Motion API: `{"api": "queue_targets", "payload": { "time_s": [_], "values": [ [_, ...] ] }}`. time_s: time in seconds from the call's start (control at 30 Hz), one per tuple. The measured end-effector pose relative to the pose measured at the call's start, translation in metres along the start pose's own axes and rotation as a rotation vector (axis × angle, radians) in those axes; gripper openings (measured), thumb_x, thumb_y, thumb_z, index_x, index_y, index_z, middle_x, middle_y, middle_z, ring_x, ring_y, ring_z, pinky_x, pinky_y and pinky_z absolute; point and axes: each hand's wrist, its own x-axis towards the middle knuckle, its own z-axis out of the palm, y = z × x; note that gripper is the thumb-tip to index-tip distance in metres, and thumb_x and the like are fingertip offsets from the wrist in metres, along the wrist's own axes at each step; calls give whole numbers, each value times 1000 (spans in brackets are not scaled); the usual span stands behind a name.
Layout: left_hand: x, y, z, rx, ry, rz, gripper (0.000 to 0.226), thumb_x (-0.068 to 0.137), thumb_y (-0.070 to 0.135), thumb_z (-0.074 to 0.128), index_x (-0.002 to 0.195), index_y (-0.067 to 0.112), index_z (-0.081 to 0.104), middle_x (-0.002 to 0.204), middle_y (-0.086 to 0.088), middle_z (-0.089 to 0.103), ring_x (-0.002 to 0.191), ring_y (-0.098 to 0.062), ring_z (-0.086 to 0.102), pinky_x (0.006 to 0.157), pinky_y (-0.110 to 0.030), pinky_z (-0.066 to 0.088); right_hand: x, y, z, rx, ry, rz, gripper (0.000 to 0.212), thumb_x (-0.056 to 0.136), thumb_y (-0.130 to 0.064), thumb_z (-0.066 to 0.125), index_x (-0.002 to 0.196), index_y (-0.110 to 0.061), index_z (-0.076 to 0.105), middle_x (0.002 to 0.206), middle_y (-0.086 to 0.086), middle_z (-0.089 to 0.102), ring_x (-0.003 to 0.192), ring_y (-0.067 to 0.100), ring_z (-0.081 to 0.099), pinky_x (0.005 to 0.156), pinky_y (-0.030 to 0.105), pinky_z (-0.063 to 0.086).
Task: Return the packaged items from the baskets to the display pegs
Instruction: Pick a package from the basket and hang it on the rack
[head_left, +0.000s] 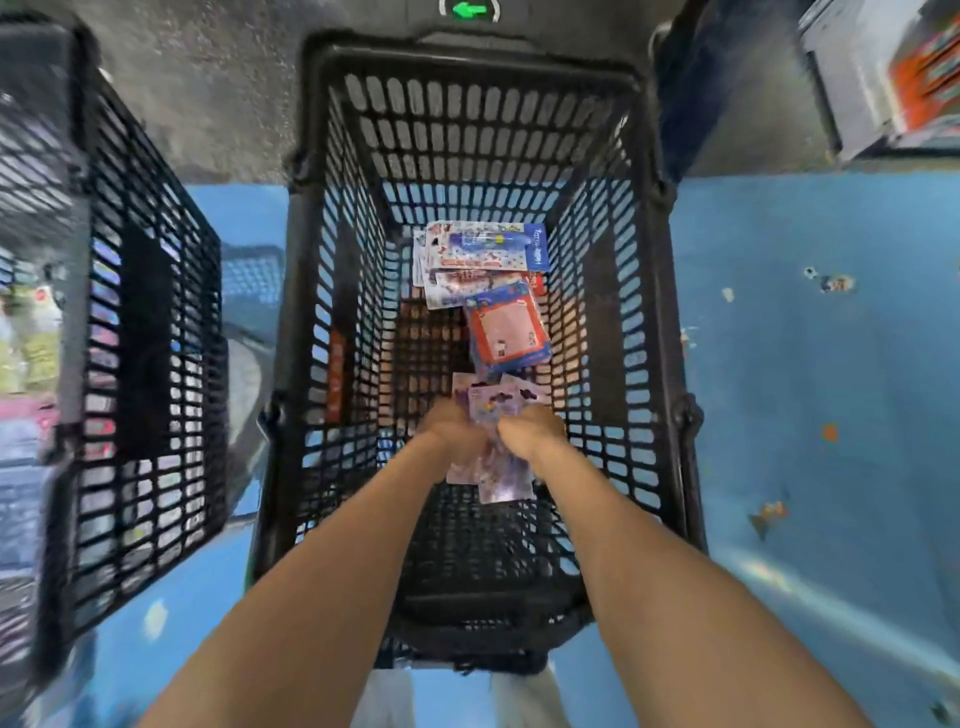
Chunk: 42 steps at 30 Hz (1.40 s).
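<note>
Two hands, left hand (457, 428) and right hand (530, 431), reach into the near end of the black basket (670, 312), fingers curled round a bunch of purple packs (493, 400), though blur hides the tips. A red pack (506, 332) and some blue and white packs (483, 249) lie at the far end, and no pegs show, so most of the job looks left to do

Both arms reach down, left hand (457, 432) and right hand (531, 434) together gripping packets (504, 488)
</note>
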Motion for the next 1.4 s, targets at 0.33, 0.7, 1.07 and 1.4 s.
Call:
{"api": "queue_targets", "payload": {
  "time_s": [0.33,0.7,1.07,1.4],
  "values": [
    [10,-6,1,-267,41,-88,46,66,18,81,110,11,68,108,-14,72,95,-27,69,82,-37,60,0,-19,21,138,-31,36,45,97,-28,51,137,-9,54,144,19,39,94,25,54,77,32,53],
    [-3,-1,-8,-321,94,-191,69,75,11,85,134,12,49,129,-9,60,115,-26,57,96,-35,52,10,-13,27,307,-107,65,42,75,-29,61,112,-11,63,109,13,67,89,30,70,82,48,62],
    [-1,8,-3,-400,65,-102,49,96,19,62,137,12,37,128,-13,55,111,-26,54,87,-35,47,-3,-18,9,574,-138,140,12,89,-24,69,88,-13,66,72,9,64,55,21,55,55,27,46],
    [-43,19,-31,-566,-19,56,55,88,17,59,141,10,44,116,-5,65,99,-13,61,79,-27,51,-23,-27,-10,767,-168,63,28,84,-31,76,107,-16,71,98,8,76,83,21,70,76,34,58]
  ]
}}
